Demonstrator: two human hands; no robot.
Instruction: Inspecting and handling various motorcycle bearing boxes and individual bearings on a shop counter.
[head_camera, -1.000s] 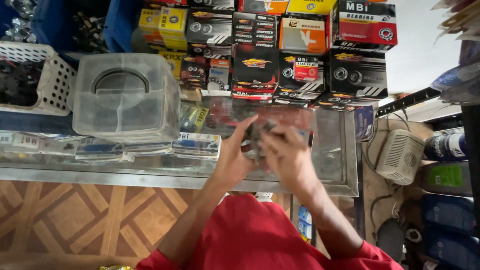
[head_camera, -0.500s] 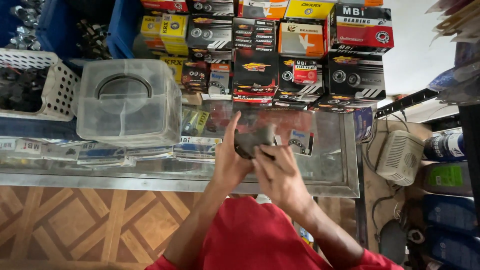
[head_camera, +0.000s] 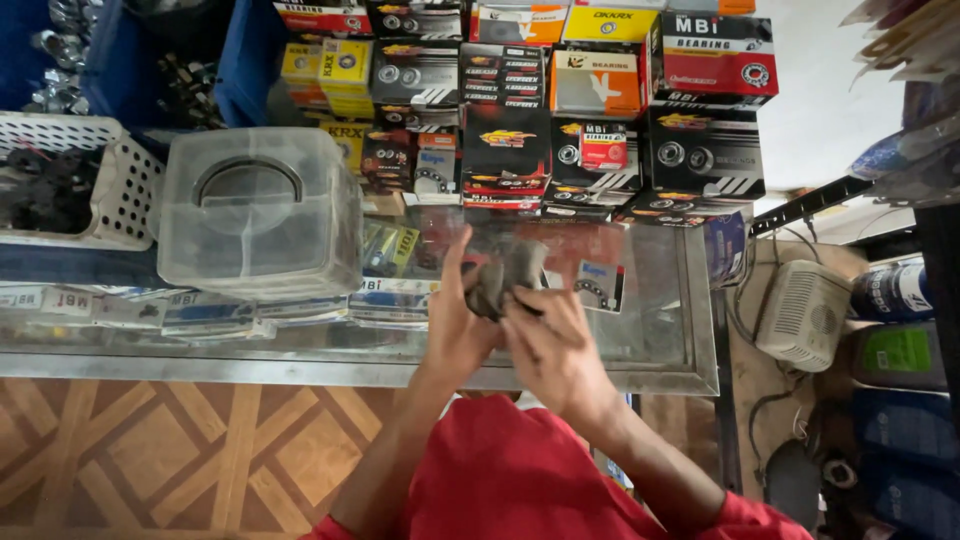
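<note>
Both my hands meet above a glass display counter (head_camera: 660, 340) and grip one small dark grey object (head_camera: 503, 279), a crumpled or greasy part whose exact kind I cannot tell. My left hand (head_camera: 455, 325) holds its left side with the index finger pointing up. My right hand (head_camera: 552, 345) clasps its right side from below. Red sleeves cover my arms at the bottom of the view.
A clear plastic lidded container (head_camera: 258, 210) stands on the counter to the left, beside a white mesh basket (head_camera: 112, 190) of dark parts. Stacked bearing boxes (head_camera: 560, 110) line the far side. A white ribbed device (head_camera: 805, 312) and bottles (head_camera: 895, 350) sit at the right.
My hands have shifted slightly left and toward me over the counter, still working the dark object between them; my left index finger is now raised.
</note>
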